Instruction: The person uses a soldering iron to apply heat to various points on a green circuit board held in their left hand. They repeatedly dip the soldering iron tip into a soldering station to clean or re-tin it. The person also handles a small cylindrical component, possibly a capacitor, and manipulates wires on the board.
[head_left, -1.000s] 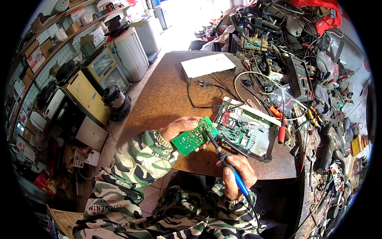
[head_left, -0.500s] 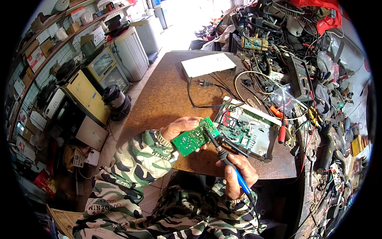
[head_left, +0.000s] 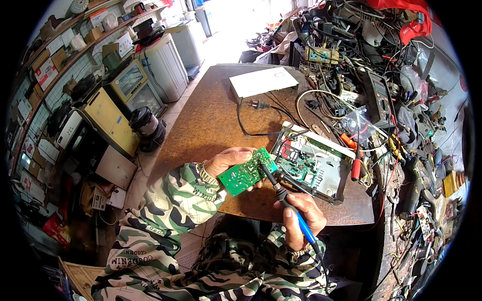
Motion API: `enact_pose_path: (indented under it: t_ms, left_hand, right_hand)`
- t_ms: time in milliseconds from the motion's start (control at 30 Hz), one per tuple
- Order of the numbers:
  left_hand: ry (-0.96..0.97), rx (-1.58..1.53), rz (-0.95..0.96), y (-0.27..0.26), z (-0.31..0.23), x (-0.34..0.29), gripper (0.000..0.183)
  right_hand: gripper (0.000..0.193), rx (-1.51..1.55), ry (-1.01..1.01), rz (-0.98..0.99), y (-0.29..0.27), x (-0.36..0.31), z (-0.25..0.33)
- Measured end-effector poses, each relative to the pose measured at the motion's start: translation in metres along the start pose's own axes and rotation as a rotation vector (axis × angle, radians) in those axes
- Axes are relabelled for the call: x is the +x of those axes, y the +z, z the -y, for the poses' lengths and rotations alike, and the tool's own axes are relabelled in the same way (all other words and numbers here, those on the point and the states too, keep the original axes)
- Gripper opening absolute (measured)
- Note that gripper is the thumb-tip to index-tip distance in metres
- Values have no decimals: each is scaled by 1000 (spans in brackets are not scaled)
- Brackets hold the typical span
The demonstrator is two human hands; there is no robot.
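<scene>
Fingers (head_left: 301, 206) of right hand (head_left: 301, 218) clenched round blue handle of soldering iron (head_left: 286, 200), pen-style grip, black barrel angled up-left, tip touching right edge of green circuit board (head_left: 247, 171). Left hand (head_left: 228, 159) fingers grasping the board from its left and underside, thumb on upper edge, board tilted, solder side up toward camera. Board held in air just above near edge of brown worktop (head_left: 211, 120), just left of the open device chassis (head_left: 314, 163). Both forearms in camouflage sleeves (head_left: 170, 210), coming from lower edge.

Chassis: white-grey shallow case lying flat on worktop, touching nothing of the hands, another green board and black wires inside. Red-handled screwdriver (head_left: 355, 168) just right of chassis. Black power cord with plug (head_left: 258, 105) loops on worktop beyond chassis, to its upper left. White flat box (head_left: 263, 81) further beyond chassis, at worktop far edge. Clear plastic bag (head_left: 359, 120) beyond chassis, up-right.

Right of chassis and behind it: dense heap of cables, tools, parts, items too tangled to name singly. Red bag (head_left: 401, 15) well beyond chassis, top of heap.

Well left of chassis, on floor past worktop: yellow cabinet (head_left: 113, 123), black round appliance (head_left: 148, 128), white washing machine (head_left: 165, 62). Shelves (head_left: 60, 50) with boxes farther left.
</scene>
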State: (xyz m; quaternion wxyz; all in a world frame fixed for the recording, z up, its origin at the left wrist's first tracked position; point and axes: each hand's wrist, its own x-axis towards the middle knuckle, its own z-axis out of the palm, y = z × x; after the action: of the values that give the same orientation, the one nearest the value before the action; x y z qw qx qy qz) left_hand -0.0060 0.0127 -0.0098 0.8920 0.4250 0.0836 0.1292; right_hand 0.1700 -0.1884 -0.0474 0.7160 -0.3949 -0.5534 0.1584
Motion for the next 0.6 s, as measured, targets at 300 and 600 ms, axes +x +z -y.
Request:
enact_pose_path:
  t_ms: [300, 600]
  left_hand:
    - [0, -3, -8, 0, 0, 0, 53]
    - [-23, 21, -14, -3, -1, 1, 52]
  right_hand:
    - [30, -34, 2, 4, 0, -1, 5]
    - [29, -80, -25, -10, 4, -1, 5]
